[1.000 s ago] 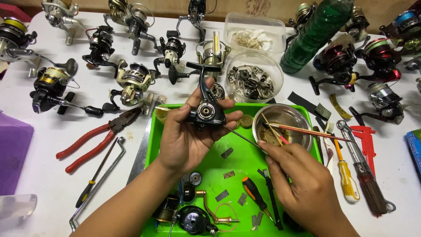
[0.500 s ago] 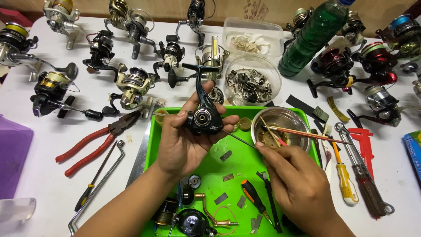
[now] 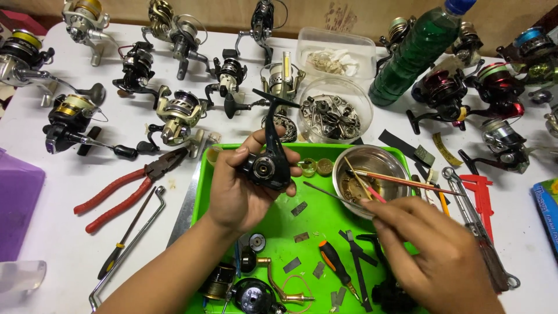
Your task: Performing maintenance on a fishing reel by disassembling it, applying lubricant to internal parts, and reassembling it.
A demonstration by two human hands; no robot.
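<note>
My left hand grips the black reel body, fingers wrapped round it, above the green tray. My right hand pinches a thin pick beside the steel bowl.

Progress, judged: reel stripped; a handle and small parts lie loose on the tray, a screwdriver among them. Reassembly not begun.

Containers: green bottle with blue cap, upper right of the bench; clear round tub of metal parts; clear box behind it; blue carton at right edge; purple box left.
</note>
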